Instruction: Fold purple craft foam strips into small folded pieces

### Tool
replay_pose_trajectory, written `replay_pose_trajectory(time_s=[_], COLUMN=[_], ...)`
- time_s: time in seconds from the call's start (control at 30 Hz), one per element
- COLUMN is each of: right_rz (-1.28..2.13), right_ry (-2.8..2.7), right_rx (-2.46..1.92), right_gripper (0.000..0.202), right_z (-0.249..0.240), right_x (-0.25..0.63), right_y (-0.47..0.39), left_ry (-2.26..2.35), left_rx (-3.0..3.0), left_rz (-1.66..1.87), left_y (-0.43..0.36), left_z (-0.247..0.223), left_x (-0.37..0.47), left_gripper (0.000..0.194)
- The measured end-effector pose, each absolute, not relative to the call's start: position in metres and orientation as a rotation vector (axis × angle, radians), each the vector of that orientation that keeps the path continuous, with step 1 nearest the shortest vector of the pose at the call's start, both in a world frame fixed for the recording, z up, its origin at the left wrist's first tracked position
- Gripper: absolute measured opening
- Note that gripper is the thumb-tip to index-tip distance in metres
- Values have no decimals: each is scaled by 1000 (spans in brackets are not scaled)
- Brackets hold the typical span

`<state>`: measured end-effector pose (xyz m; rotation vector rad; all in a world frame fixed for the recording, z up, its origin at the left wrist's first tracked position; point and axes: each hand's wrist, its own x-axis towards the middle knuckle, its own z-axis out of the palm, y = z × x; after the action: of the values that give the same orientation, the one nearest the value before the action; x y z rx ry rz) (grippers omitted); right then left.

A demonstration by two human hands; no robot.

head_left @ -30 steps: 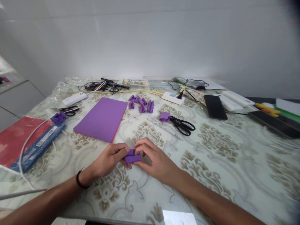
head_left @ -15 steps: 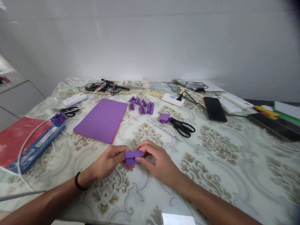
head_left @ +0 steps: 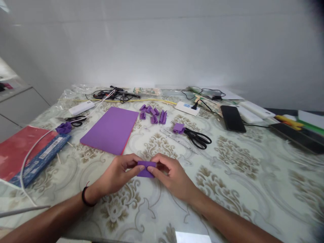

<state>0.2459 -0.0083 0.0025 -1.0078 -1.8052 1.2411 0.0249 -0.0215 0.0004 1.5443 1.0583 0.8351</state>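
Observation:
Between my two hands is a small folded piece of purple paper (head_left: 146, 173). My left hand (head_left: 120, 173) pinches its left side, thumb on the upper face and fingers behind. From the right, my right hand (head_left: 174, 175) grips it the same way, its thumb tip close to the left thumb. Beyond the hands lie several folded purple paper pieces (head_left: 153, 113). A stack of purple paper sheets (head_left: 110, 130) with a red edge beneath rests to their left. Small purple squares (head_left: 179, 127) sit by the blades of black-handled scissors (head_left: 199, 138).
A clear ruler (head_left: 178, 141) lies beyond my hands. At left are a second pair of scissors (head_left: 76, 120), crumpled purple paper (head_left: 63, 128) and a red-and-blue packet (head_left: 37, 158) crossed by a white cable. A power strip (head_left: 187, 107) and black phone (head_left: 232, 118) stand farther back.
My left thumb has come onto the front of the folded paper, beside the right thumb. The paper has shifted slightly right, and both hands now pinch it evenly.

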Motion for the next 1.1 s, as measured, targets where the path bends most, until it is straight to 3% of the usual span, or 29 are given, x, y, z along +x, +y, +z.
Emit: replay_pose_trajectory(time_s=[0.4,0.57,0.93,1.1], right_rz=[1549,1578,1453,1346], right_ry=[-1556,-1536,-1716,-1773], right_rx=[-924,-866,-658,-765], right_gripper=[8,5,16,15], right_z=[0,-1,6,9], right_x=[246,247,255,252], right_y=[-9,-6,-7,-7], left_ry=[907,850,846,914], left_rx=[1390,1547,1569,1560], left_rz=[1024,1107,1117,1051], left_y=[-22,-21,-22,-23], left_z=[-3,2,10,9], left_x=[30,27,24,25], left_gripper=[14,24,22,7])
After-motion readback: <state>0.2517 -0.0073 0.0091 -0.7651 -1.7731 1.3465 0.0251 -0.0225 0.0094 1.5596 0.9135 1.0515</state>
